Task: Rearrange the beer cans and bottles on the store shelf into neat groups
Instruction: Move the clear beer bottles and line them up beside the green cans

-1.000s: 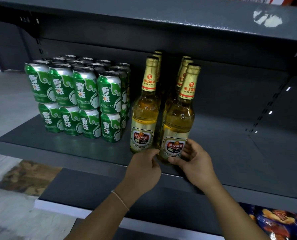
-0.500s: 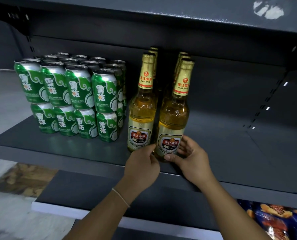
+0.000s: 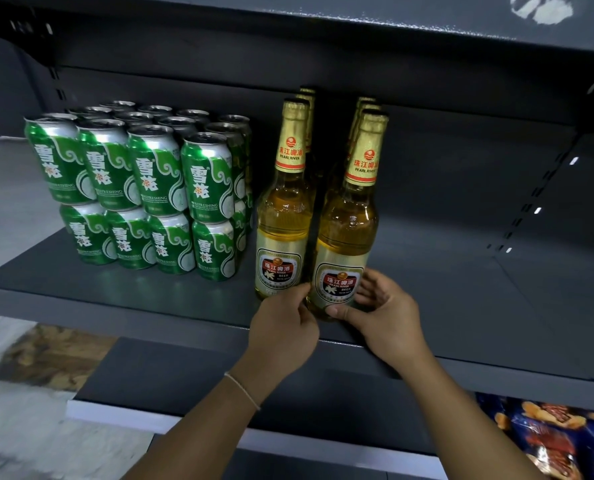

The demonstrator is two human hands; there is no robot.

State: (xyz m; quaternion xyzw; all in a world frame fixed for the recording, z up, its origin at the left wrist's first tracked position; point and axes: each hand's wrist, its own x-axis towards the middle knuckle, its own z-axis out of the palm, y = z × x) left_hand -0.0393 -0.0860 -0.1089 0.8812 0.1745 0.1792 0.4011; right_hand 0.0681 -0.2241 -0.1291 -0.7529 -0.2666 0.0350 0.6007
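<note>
The base of the front right Pearl River bottle (image 3: 349, 216) is pinched by the right hand (image 3: 387, 320) and the curled left hand (image 3: 283, 329) at the grey shelf (image 3: 461, 306) edge. A second bottle (image 3: 283, 206) stands beside it, further bottles behind. Stacked green cans (image 3: 146, 188) are grouped left.

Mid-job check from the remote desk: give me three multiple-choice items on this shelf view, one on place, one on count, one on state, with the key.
1. Where do the green cans stand relative to the bottles?
A. To their left
B. To their right
C. On the shelf above

2. How many layers are the cans stacked in?
A. One
B. Two
C. Three

3. What is the right hand doing?
A. Hanging idle
B. Holding a can
C. Holding the base of the front right bottle

Key:
1 A, the cans fill the left of the shelf.
2 B, an upper row sits on a lower row.
3 C, thumb and fingers wrap the bottle's base.
</note>
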